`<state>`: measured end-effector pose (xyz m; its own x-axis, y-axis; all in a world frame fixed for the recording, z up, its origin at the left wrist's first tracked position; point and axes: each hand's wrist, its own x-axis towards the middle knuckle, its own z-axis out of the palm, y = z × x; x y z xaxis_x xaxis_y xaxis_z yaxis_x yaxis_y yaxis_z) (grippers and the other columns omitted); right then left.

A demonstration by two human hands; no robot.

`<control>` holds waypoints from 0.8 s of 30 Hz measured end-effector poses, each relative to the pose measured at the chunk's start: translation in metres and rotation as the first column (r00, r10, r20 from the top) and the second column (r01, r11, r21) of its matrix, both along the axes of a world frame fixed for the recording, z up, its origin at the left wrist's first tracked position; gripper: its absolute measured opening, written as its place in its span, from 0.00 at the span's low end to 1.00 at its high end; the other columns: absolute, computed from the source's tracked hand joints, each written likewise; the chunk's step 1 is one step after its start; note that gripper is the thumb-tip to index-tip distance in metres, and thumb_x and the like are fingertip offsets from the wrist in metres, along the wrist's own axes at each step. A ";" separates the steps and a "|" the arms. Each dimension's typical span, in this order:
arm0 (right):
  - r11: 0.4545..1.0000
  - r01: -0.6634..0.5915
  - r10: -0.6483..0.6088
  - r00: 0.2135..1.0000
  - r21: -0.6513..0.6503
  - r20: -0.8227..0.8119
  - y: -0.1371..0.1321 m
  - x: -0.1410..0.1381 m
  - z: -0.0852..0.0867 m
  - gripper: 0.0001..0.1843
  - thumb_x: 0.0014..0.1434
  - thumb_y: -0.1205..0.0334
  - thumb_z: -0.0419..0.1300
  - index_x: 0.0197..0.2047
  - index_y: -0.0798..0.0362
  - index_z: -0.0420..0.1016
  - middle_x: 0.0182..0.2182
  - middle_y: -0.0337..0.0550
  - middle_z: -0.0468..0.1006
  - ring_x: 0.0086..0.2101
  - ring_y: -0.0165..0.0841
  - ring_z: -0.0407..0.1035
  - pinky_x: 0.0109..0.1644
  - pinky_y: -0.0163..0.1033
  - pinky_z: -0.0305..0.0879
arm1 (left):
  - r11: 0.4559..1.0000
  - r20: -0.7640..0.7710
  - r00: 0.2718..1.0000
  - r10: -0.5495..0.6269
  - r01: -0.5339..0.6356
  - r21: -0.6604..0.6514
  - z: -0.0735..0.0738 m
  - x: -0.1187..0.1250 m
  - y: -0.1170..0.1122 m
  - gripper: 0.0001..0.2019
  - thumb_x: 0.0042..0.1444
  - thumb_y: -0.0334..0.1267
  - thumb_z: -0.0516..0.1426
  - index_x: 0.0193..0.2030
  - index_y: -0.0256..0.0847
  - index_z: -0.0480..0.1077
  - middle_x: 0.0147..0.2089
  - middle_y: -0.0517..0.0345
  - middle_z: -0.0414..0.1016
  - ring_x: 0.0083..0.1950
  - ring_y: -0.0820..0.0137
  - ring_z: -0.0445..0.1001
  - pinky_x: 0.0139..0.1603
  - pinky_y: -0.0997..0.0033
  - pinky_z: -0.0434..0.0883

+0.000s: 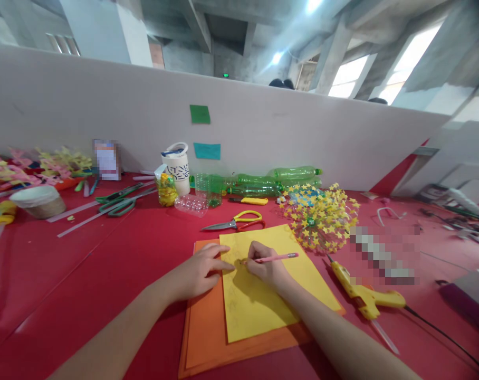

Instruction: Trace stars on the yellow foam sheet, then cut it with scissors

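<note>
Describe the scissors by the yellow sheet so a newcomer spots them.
On the red table, find the yellow sheet. Just past its far edge lie scissors, blades pointing left. Unlike the yellow cutter behind them, they have one yellow and one red handle.

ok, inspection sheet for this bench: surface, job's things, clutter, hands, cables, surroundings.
Surface: red tabletop, with a seam line at left.
Job's things: yellow sheet lies on orange sheets, skewed to them; faint marks on the yellow; pink pencil at it.
Clutter: scissors, yellow knife and green bottles beyond the sheets; yellow star cluster and glue gun to the right.
Left hand: fingers spread, resting on the paper.
Right hand: gripping the pencil.
Cables: glue gun's dark cord runs toward lower right; plug not seen.
Surroundings: pale partition behind, carrying green note and blue note.
</note>
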<state>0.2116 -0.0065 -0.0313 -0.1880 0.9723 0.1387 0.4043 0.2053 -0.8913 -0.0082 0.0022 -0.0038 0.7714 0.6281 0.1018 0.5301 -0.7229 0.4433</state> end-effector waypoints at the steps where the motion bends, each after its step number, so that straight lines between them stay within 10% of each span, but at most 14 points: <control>1: 1.000 -0.006 0.006 1.000 -0.005 0.004 0.000 0.000 0.000 0.05 0.46 0.68 0.54 0.23 0.53 0.59 0.16 0.33 0.62 0.19 0.24 0.54 0.21 0.29 0.46 | 1.000 -0.003 1.000 0.001 -0.001 0.001 0.000 0.000 0.000 0.26 0.49 0.23 0.50 0.52 0.53 0.68 0.62 0.58 0.55 0.61 0.59 0.54 0.58 0.60 0.56; 24: 0.999 0.024 -0.023 1.000 0.027 -0.021 -0.004 -0.005 0.004 0.05 0.47 0.68 0.53 0.22 0.54 0.60 0.16 0.31 0.60 0.19 0.24 0.52 0.22 0.29 0.47 | 1.000 -0.003 1.000 -0.009 0.009 -0.004 -0.001 0.000 0.001 0.27 0.49 0.23 0.51 0.53 0.54 0.67 0.62 0.59 0.54 0.61 0.60 0.54 0.58 0.61 0.56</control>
<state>0.2070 -0.0106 -0.0277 -0.1620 0.9723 0.1684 0.3912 0.2199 -0.8936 -0.0080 0.0034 -0.0047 0.7775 0.6213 0.0975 0.5246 -0.7262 0.4444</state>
